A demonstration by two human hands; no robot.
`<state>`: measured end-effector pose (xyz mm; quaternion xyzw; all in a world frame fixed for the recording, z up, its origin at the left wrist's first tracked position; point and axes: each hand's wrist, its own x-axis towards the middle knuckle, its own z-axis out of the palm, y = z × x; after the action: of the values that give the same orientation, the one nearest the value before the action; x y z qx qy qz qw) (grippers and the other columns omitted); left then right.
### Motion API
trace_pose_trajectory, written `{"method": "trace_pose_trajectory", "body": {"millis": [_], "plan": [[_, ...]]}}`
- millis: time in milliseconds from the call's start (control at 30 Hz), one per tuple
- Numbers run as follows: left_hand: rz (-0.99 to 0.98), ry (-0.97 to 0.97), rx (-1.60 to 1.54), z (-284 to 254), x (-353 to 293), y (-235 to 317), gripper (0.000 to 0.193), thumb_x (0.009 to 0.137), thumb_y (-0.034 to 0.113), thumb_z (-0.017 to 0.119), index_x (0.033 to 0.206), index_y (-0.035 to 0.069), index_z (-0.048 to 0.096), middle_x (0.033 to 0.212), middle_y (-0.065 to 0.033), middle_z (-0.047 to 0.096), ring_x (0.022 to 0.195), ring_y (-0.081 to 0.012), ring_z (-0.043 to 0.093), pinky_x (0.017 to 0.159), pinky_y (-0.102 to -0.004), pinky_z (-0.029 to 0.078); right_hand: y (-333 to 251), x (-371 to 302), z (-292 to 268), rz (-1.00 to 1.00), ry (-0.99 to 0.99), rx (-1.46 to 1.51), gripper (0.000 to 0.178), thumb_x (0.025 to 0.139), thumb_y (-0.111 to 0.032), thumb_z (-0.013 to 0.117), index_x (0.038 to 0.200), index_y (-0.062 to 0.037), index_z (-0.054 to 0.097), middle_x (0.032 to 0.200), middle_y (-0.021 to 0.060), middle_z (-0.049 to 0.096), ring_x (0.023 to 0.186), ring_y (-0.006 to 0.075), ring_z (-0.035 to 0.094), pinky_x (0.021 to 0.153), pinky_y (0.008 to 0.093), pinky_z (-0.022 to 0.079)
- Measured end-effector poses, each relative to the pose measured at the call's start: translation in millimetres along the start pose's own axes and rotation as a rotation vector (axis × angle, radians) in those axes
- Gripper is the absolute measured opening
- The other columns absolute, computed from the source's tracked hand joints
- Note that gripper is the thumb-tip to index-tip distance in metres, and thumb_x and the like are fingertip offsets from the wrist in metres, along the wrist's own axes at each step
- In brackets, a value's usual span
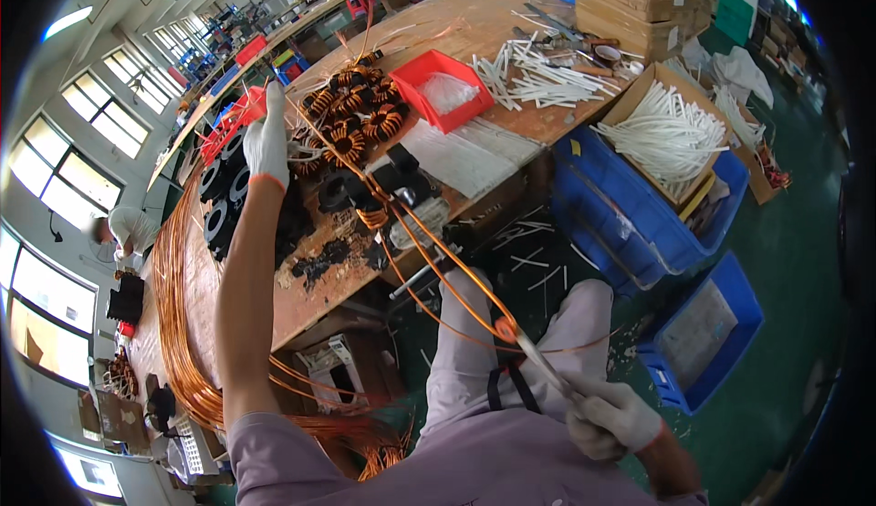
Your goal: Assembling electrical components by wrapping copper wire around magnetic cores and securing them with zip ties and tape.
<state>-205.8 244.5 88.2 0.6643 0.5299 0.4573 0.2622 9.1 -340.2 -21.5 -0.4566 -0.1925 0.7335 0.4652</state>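
Observation:
My left hand (267, 146), in a white glove, reaches far over the workbench with its fingers closed. Copper wire (333, 146) slants up to its fingertips. In my right hand (616, 419), also gloved, is a light stick-like handle (545, 366), held over my lap. A loop of copper wire (465, 298) is caught at the handle's orange end (505, 327). From there the strands stretch to a partly wound ring coil (372, 218) at the bench edge, beside a black holder (398, 177). Whether the coil is clamped, I cannot tell.
Finished ring coils (347, 141) and black ring cores (219, 219) crowd the bench (306, 301). A red bin (438, 123) stands behind. White tubes fill a carton (671, 136) over a blue crate (607, 209). Long copper wires (173, 296) hang at left; another person (132, 229) works beyond.

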Motion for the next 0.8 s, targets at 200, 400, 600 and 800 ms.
{"method": "trace_pose_trajectory", "body": {"millis": [200,400,600,800], "plan": [[1.253,-0.705,0.344,27,-195,47,0.049,0.089,0.050,0.084,0.104,0.004,0.076,0.095,-0.0160,0.069,0.094,-0.0351,0.068,0.084,-0.0465,0.054,169,-52,-146,-0.568,-0.915,0.061,0.028,0.108,-0.019,0.061,0.115,0.0071,0.068,0.089,0.0139,0.067,0.069,0.0245,0.063,0.061,0.0425,0.050],[0.033,-0.470,-0.611,81,-68,62,0.068,0.110,0.062,0.053,0.065,0.012,0.040,0.057,0.0014,0.041,0.041,-0.0139,0.040,0.040,-0.0324,0.032,-43,142,9,-0.116,-0.167,-0.097,0.052,0.115,-0.025,0.055,0.160,0.0004,0.049,0.092,0.0050,0.068,0.071,0.0099,0.063,0.062,0.0234,0.047],[-0.307,-0.419,-0.864,153,-33,-39,0.065,0.106,0.063,0.063,0.067,0.017,0.037,0.060,0.0027,0.037,0.046,-0.0121,0.033,0.042,-0.0333,0.026,-104,296,66,-0.337,-0.173,0.310,0.054,0.117,-0.030,0.054,0.165,-0.0082,0.044,0.068,-0.0015,0.048,0.046,0.0083,0.040,0.042,0.0275,0.030],[-0.421,-0.488,-0.394,85,7,-62,0.067,0.096,0.068,0.073,0.088,0.002,0.066,0.071,-0.0033,0.058,0.056,-0.0178,0.057,0.047,-0.0353,0.040,-34,146,23,-0.147,-0.041,0.048,0.051,0.116,-0.022,0.050,0.166,-0.0090,0.044,0.081,0.0014,0.057,0.054,0.0089,0.045,0.046,0.0263,0.036]]}}
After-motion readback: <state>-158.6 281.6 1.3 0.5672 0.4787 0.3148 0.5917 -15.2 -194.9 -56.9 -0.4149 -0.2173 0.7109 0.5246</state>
